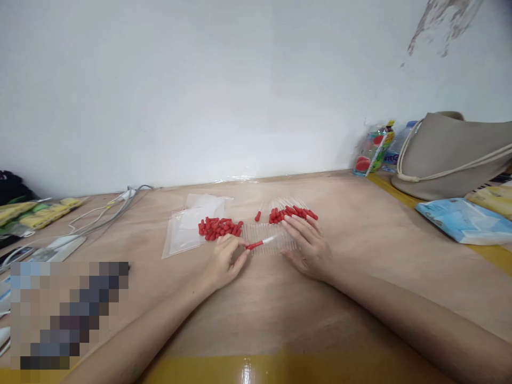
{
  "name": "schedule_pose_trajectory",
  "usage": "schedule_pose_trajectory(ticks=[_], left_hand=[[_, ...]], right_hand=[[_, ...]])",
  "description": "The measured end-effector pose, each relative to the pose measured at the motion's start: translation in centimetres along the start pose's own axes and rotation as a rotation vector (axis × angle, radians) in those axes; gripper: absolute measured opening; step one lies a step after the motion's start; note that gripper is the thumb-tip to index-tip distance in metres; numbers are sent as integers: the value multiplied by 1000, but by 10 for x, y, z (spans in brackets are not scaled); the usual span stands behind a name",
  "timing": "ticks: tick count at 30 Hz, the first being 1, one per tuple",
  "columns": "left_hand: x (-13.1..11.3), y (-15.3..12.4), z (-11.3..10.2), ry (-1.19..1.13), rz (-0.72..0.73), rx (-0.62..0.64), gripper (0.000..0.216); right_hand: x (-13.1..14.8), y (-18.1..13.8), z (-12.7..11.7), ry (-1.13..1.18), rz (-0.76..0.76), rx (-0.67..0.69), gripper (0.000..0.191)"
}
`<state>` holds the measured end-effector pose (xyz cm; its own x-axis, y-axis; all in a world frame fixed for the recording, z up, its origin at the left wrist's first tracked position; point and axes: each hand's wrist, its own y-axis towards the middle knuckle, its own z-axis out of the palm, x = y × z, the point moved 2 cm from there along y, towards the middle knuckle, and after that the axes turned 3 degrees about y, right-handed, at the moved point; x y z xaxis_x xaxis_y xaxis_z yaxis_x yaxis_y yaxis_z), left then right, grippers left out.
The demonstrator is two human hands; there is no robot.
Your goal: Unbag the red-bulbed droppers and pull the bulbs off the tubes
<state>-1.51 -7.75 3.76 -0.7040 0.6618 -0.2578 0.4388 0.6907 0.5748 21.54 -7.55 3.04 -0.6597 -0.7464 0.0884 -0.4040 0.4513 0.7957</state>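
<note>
Between the thumb and forefinger of my left hand point(229, 261) is the red rubber end of a dropper point(255, 245); its pale, clear tube points right. Under it lies a row of clear thin tubes point(260, 232). My right hand point(308, 245) rests at the right end of this row, fingers stretched out, thumb apart, with nothing visible in its grasp. Just beyond its fingertips lies a bunch of red-ended droppers point(294, 212), clear tubes pointing to the wall. One single dropper point(258, 215) lies left of that bunch. Behind my left hand is a heap of loose red rubber bulbs point(219, 228).
The bulbs lie partly on clear plastic bags point(182, 234). Cables point(120, 205) run along the left side. At the right are bottles point(370, 152), a grey bag point(452, 152) and a blue-white packet point(460, 220). Yellow tape point(208, 369) edges the table; a white wall stands behind.
</note>
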Motion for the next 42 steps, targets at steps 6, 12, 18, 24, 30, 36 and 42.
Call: schedule_pose_trajectory(ticks=[6, 12, 18, 24, 30, 36, 42], left_hand=[[-4, -16, 7, 40, 137, 9, 12], [-10, -14, 7, 6, 145, -6, 15], [-19, -9, 19, 29, 185, 38, 27], [-25, -7, 23, 4, 205, 58, 14], [-31, -6, 20, 52, 231, 130, 14], [-32, -8, 19, 90, 274, 157, 17], [-33, -10, 17, 93, 292, 184, 18]], right_hand=[[7, -6, 13, 79, -173, 188, 37], [5, -10, 23, 219, -171, 182, 24], [11, -10, 27, 284, -181, 174, 25], [17, -6, 25, 319, -178, 123, 21], [18, -6, 25, 379, -259, 89, 17], [16, -13, 22, 346, -327, 63, 21], [15, -15, 15, 316, -369, 95, 24]])
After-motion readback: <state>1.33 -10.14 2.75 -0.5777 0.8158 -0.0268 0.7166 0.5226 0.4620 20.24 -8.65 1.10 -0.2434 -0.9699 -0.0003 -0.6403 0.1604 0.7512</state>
